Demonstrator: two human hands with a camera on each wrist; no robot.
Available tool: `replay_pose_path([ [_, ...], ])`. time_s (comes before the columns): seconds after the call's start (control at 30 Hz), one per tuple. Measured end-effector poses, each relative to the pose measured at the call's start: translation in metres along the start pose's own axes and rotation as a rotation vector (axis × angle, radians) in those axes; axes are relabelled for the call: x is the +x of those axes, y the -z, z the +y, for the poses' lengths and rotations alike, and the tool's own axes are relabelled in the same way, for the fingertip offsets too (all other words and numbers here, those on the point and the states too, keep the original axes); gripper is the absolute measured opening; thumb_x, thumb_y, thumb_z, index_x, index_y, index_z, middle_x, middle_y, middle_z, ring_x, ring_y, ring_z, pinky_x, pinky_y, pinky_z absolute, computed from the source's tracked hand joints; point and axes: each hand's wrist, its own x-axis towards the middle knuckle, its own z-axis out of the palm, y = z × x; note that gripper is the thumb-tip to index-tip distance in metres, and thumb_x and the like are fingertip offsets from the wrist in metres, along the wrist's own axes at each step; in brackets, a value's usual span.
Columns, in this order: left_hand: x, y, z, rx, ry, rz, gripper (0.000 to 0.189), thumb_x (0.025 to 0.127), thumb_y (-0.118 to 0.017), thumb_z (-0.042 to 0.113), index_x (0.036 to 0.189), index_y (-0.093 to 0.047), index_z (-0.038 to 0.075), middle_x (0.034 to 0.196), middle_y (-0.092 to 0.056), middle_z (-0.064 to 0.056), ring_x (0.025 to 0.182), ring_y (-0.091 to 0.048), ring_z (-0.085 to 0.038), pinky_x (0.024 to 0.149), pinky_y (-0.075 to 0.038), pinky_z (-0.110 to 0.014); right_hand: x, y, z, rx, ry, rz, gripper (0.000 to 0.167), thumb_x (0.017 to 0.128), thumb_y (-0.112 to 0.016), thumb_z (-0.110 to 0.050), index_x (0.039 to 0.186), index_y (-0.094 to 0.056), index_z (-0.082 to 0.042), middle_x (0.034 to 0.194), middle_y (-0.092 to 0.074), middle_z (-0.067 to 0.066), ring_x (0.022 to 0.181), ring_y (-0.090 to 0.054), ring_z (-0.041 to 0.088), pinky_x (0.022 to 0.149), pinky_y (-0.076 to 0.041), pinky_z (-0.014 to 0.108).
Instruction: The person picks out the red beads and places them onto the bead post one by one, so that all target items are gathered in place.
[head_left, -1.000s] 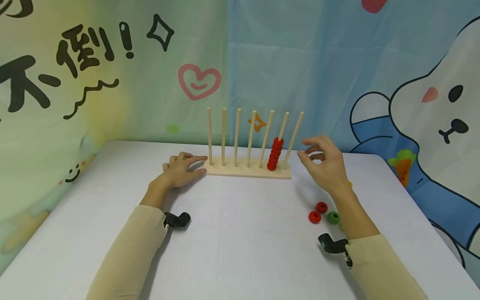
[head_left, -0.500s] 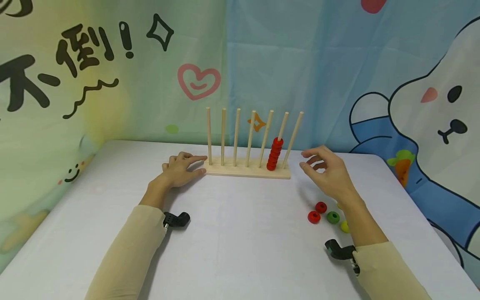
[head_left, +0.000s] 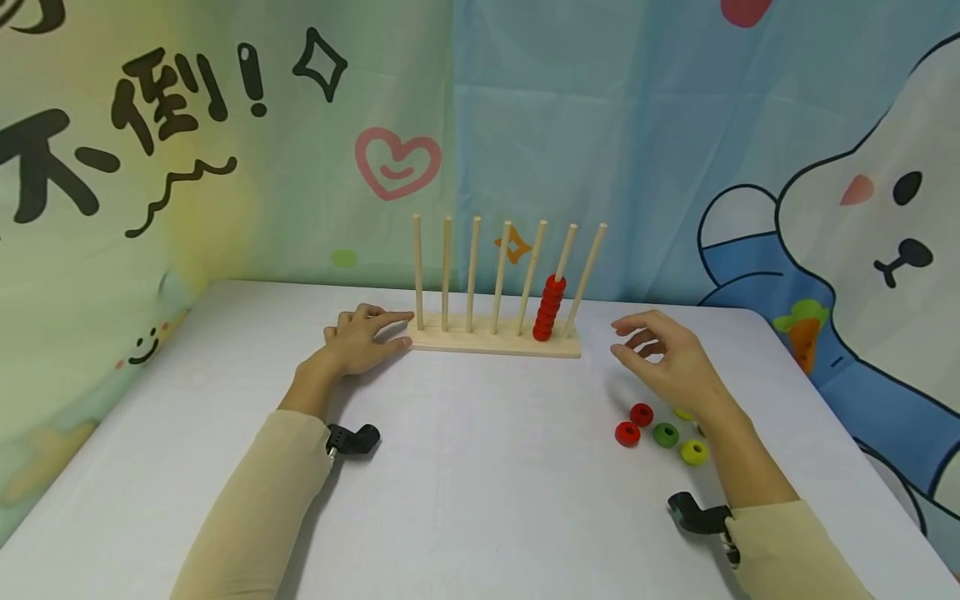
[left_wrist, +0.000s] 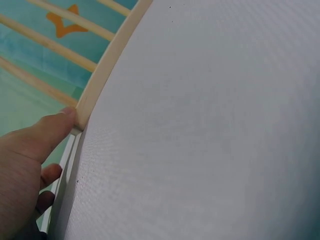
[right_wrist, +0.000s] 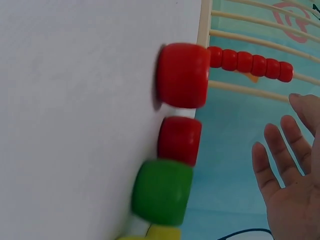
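Note:
A wooden peg rack [head_left: 495,343] stands at the far side of the table, with several red beads [head_left: 550,308] stacked on the second peg from the right. My left hand [head_left: 360,340] touches the rack's left end with straight index finger and thumb; the thumb [left_wrist: 47,132] shows at the base's corner in the left wrist view. Right of the rack, my right hand [head_left: 667,358] is raised over the table, fingers loosely bent and thumb apart, holding nothing. Below it lie two loose red beads [head_left: 627,433], a green bead [head_left: 665,434] and yellow beads [head_left: 693,452], some partly hidden by the wrist.
A white cloth covers the table [head_left: 480,483]. Behind its far edge hangs a printed backdrop [head_left: 555,125] with a heart and a cartoon animal. Black wrist cameras [head_left: 354,439] sit at both sleeves.
My right hand has drawn back from the rack, down and to the right, toward the loose beads. More of the yellow beads shows. The left hand and the rack have stayed in place.

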Motion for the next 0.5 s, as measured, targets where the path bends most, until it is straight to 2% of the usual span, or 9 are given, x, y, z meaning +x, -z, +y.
replay_pose_path([
  [0.23, -0.002, 0.001, 0.0, -0.01, -0.001, 0.004, 0.061, 0.101, -0.05, 0.062, 0.157, -0.043, 0.038, 0.16, -0.029, -0.015, 0.139, -0.026, -0.046, 0.097, -0.025, -0.063, -0.009, 0.003, 0.006, -0.028, -0.057, -0.057, 0.03, 0.099, -0.072, -0.022, 0.127, -0.065, -0.014, 0.124, -0.066, 0.005, 0.1, -0.066, 0.023, 0.087, -0.054, 0.027],
  [0.5, 0.0, 0.001, 0.001, -0.002, 0.0, 0.0, 0.061, 0.1, -0.05, 0.062, 0.157, -0.042, 0.039, 0.159, -0.03, -0.014, 0.137, -0.028, -0.045, 0.096, -0.026, -0.062, -0.018, 0.005, 0.014, -0.024, -0.066, -0.103, 0.029, 0.097, -0.073, -0.02, 0.125, -0.066, -0.014, 0.123, -0.067, 0.009, 0.1, -0.066, 0.023, 0.087, -0.055, 0.03],
])
